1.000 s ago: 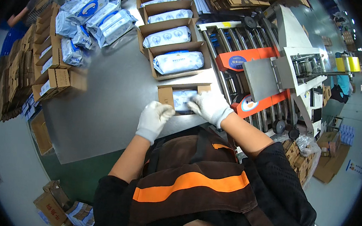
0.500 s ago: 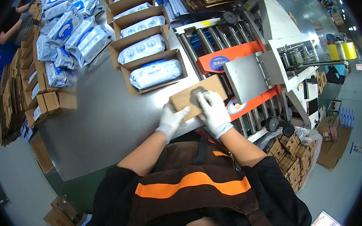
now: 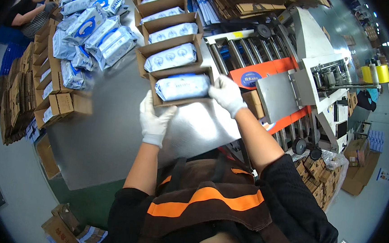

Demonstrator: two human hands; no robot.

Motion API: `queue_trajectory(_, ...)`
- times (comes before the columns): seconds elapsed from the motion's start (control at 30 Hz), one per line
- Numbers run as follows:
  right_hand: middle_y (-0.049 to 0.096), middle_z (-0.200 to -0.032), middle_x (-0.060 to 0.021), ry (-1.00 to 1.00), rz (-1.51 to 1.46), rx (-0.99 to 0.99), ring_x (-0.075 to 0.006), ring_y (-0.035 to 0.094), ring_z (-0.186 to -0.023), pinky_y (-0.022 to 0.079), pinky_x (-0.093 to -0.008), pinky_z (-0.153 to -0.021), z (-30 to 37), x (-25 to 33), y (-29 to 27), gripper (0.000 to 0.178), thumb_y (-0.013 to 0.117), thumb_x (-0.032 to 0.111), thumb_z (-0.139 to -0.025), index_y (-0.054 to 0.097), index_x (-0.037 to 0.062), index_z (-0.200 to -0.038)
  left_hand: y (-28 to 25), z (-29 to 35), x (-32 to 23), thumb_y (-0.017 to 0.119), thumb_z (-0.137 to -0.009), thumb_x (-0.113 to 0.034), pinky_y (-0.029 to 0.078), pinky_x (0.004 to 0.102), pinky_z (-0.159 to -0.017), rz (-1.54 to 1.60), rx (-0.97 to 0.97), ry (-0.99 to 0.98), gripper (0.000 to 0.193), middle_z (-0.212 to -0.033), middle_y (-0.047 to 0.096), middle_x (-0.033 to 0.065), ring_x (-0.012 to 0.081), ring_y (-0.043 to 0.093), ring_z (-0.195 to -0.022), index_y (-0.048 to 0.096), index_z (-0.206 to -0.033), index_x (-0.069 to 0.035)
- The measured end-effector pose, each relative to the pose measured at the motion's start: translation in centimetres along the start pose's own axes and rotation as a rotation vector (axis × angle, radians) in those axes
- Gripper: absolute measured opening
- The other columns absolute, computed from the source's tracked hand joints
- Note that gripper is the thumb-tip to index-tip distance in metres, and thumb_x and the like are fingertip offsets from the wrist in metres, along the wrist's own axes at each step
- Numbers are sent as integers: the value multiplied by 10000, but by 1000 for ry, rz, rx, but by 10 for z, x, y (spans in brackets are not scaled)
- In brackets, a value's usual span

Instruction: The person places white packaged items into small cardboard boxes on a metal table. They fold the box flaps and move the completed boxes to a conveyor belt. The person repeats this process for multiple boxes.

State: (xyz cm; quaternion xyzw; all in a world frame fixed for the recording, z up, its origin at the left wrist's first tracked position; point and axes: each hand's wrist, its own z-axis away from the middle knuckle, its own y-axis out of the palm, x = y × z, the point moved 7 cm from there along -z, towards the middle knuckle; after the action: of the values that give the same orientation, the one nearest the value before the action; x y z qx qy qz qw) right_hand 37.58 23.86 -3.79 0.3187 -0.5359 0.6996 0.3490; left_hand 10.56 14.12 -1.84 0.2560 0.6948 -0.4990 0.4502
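An open cardboard box (image 3: 178, 102) with a blue-and-white soft pack (image 3: 183, 86) inside lies at the near end of a row on the metal table. My left hand (image 3: 154, 122), in a white glove, grips its near left corner, with fingers along the side and thumb at the front. At the right end, my gloved right hand (image 3: 226, 95) has its fingers curled onto the box edge. A closed cardboard box (image 3: 253, 104) sits by the orange rails of the roller machine, partly behind its grey plate (image 3: 277, 96).
More open boxes (image 3: 172, 56) with packs continue the row. Loose packs (image 3: 90, 28) are heaped at far left, beside another line of boxes (image 3: 60, 105). Flattened cardboard (image 3: 241, 5) is stacked behind. The roller machine (image 3: 271, 50) borders the table's right. Another person's arm (image 3: 28, 16) shows at upper left.
The closed box has left my hands and moved right into the machine. Both hands have shifted up and left to the nearest open box. The view has shifted a little.
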Motion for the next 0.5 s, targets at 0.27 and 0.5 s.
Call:
queue_trajectory(0.27, 729, -901, -191, -234, 764, 297, -375, 718, -873, 563, -461, -831, 7, 55, 30, 333, 649, 409, -979, 705, 87, -1041, 44, -49, -14, 826, -844, -346, 540, 417, -934, -316, 647, 105, 369, -1136, 698, 142, 311, 647, -1100, 771, -1061, -52)
queue_trajectory(0.5, 420, -1521, -325, -523, 670, 11, -463, 411, -1430, 295, -525, -1218, 72, 57, 53, 888, 785, 412, -819, 425, -52, -1485, 77, -34, 87, 829, -872, -147, 507, 375, -1065, 141, 571, -274, 766, -1327, 658, 166, 240, 654, -1196, 433, -1495, 58)
